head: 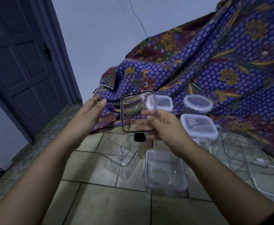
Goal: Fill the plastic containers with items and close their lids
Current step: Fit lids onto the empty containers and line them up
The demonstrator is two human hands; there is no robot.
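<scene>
The left hand (pixel 87 114) is blurred at the fingertips. Its fingers are straight and spread, just left of the lid (pixel 133 111) and apart from it. Below the lid a small black object (pixel 139 138) is half hidden, and what it is cannot be told. The closed containers further right hold something dark brown that is hard to make out. At the far right several clear tubs (pixel 240 148) overlap so their outlines merge, and a loose white-rimmed lid (pixel 269 184) is cut off by the edge.

The lid is square and transparent with a dark rim and rounded corners. It is held upright in the air above the floor. The right hand (pixel 162 125) pinches its right side, thumb on the near face and fingers showing through from behind.

Below it an empty clear tub (pixel 121 153) stands on the floor, with an empty white-rimmed container (pixel 164 171) to its right. Beyond these are three lidded ones: a far square container (pixel 164 103), a round container (pixel 197 104) and a nearer square container (pixel 198 125).

The floor (pixel 100 200) is pale tile. At left there is a dark panelled door (pixel 19 62), then a plain wall (pixel 100 30), then a purple flowered batik cloth (pixel 214 62) draped down to the right.
</scene>
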